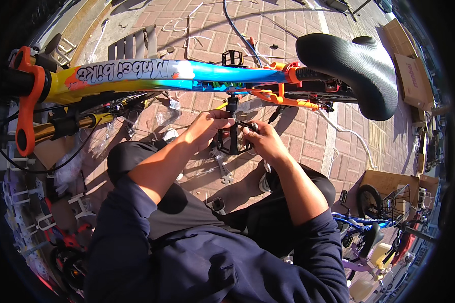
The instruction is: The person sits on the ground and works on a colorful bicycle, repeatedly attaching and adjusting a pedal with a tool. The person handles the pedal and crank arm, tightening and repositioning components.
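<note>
A black bicycle pedal (pixel 233 147) sits between my hands, at the near side of a multicoloured bicycle frame (pixel 227 72). My right hand (pixel 266 141) grips the pedal's right side, thumb on top. The thumb and fingers of my left hand (pixel 206 128) pinch around the pedal's axle end, just below the black crank arm (pixel 232 103). My fingers partly hide the joint, so I cannot tell how far the axle sits in the crank. Beyond the frame a second pedal (pixel 233 58) is visible. A flat multi-opening spanner (pixel 224 172) lies on the paving below.
The black saddle (pixel 349 72) juts out at right, and an orange fork crown (pixel 29 102) stands at left. Cardboard boxes (pixel 413 81) line the right edge above a blue bicycle (pixel 364 223). Clear plastic wrapping (pixel 168 113) and white strips (pixel 349 132) litter the brick paving.
</note>
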Available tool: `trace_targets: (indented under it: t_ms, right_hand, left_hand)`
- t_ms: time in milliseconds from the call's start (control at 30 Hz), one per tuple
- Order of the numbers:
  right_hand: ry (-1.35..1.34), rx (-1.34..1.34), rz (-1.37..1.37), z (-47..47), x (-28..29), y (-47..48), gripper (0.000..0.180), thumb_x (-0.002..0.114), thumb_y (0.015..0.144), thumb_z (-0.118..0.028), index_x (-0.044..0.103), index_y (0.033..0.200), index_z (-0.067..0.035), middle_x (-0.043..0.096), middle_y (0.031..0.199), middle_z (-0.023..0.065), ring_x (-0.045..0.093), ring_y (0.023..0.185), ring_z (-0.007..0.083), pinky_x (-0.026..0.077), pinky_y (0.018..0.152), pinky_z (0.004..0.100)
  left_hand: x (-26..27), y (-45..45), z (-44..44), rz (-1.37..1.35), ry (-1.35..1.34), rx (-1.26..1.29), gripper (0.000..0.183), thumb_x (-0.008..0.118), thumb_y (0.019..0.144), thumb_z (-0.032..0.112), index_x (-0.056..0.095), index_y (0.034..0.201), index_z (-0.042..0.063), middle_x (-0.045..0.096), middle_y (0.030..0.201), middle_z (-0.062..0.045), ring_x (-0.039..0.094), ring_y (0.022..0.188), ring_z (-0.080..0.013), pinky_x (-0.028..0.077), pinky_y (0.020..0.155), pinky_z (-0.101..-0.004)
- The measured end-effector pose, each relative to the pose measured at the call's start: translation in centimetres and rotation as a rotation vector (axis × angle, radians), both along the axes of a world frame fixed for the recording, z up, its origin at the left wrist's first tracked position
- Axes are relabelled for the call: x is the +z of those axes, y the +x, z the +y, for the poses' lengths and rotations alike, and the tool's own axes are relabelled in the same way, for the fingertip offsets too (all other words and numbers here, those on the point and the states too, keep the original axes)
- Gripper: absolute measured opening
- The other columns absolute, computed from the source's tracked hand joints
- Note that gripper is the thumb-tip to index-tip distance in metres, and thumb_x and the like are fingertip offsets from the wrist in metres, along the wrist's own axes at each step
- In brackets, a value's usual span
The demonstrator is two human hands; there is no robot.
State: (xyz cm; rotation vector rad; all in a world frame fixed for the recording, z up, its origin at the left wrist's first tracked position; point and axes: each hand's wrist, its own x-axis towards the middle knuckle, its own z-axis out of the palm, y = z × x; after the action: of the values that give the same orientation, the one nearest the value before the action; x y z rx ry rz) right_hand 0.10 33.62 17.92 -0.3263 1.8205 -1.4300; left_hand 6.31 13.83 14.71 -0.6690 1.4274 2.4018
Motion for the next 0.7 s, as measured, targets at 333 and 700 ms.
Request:
trace_targets:
  t_ms: [333, 700]
  right_hand:
    - [0.281, -0.058, 0.409, -0.4, -0.5, -1.4, 0.036, 0.060, 0.099, -0.031, 0.065, 0.087, 0.002, 0.064, 0.071, 0.0115, 0.061, 0.068, 0.0194, 0.048, 0.065, 0.0357]
    - [-0.309, -0.522, 0.308, 1.8, 2.6, -2.5, 0.034, 0.056, 0.103, -0.037, 0.062, 0.096, -0.004, 0.063, 0.078, 0.0037, 0.057, 0.056, 0.0099, 0.047, 0.051, 0.0250]
  left_hand:
    - [-0.3, 0.8, 0.9, 0.089, -0.314, -0.056, 0.030, 0.071, 0.092, 0.022, 0.066, 0.111, -0.001, 0.066, 0.091, -0.002, 0.057, 0.071, -0.0079, 0.046, 0.061, -0.0236]
    - [0.7, 0.7, 3.1, 0.130, -0.550, 0.129, 0.062, 0.072, 0.089, 0.010, 0.046, 0.145, 0.009, 0.065, 0.102, -0.010, 0.059, 0.079, -0.0124, 0.048, 0.065, -0.0291]
